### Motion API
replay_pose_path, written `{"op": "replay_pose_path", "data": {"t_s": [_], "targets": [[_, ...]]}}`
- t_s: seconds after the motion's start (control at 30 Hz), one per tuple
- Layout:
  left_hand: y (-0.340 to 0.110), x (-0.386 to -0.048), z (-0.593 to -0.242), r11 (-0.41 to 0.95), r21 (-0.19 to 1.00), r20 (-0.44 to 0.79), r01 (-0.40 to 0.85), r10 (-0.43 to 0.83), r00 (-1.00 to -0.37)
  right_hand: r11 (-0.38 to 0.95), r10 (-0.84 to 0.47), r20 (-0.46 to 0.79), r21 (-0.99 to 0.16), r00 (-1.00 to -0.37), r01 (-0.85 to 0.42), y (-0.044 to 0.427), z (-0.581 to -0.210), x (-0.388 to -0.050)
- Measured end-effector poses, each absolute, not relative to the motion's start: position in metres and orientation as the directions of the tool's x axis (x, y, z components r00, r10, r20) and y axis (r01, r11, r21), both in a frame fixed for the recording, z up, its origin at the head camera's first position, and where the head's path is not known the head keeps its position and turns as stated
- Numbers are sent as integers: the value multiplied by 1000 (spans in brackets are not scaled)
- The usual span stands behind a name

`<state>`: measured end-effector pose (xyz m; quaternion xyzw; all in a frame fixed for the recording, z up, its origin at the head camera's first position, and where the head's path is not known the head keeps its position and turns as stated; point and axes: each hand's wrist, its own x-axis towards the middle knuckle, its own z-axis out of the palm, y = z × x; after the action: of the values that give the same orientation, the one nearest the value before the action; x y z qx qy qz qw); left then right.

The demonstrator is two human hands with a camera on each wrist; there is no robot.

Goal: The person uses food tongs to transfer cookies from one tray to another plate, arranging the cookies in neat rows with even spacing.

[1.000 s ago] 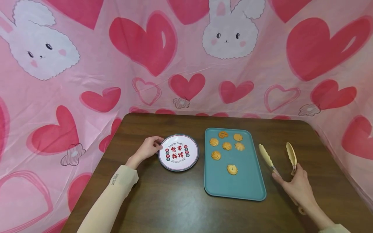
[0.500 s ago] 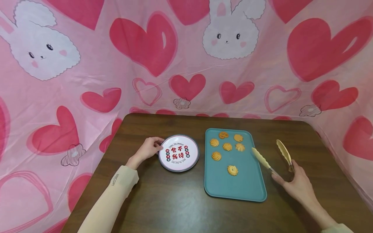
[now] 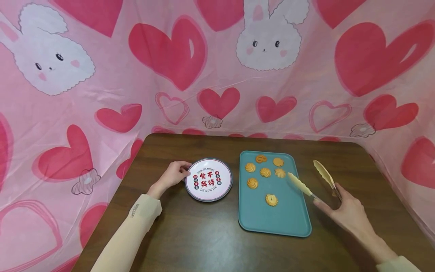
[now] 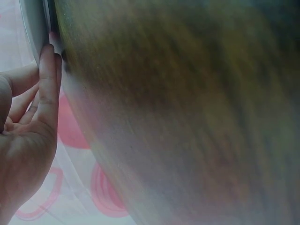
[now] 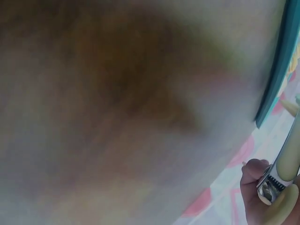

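My left hand (image 3: 174,173) pinches the left rim of a round white plate (image 3: 209,193) with a dark edge and red lettering. In the left wrist view, thumb and fingers of the left hand (image 4: 33,117) meet at the edge of the plate (image 4: 30,23). My right hand (image 3: 351,215) grips food tongs (image 3: 300,184) with cream-coloured tips, their arms spread wide. One tip hangs over the right edge of a teal tray (image 3: 258,217), beside a flower-shaped cookie (image 3: 280,173); nothing sits between the tips. The right wrist view shows the tongs (image 5: 288,161) only partly.
Several more cookies lie on the tray, among them a pretzel-shaped cookie (image 3: 261,158), a round cookie (image 3: 278,162), a swirl cookie (image 3: 252,183) and, lower down, a scalloped cookie (image 3: 271,200). A brown wooden table (image 3: 197,234) carries everything. Pink heart-patterned cloth (image 3: 217,75) surrounds it.
The tongs have moved left with my right hand, from beside the tray to where one tip is over its right edge. My left hand and the plate keep their place.
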<state>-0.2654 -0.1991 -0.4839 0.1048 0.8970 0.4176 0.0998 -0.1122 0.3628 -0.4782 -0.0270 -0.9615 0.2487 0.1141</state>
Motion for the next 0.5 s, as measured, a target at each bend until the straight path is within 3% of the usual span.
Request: {"op": "replay_pose_path", "data": {"t_s": [0.5], "targets": [[-198, -266, -485, 634, 763, -75, 127, 281, -957, 908, 28, 293, -407, -956, -98, 372, -453, -133]]}}
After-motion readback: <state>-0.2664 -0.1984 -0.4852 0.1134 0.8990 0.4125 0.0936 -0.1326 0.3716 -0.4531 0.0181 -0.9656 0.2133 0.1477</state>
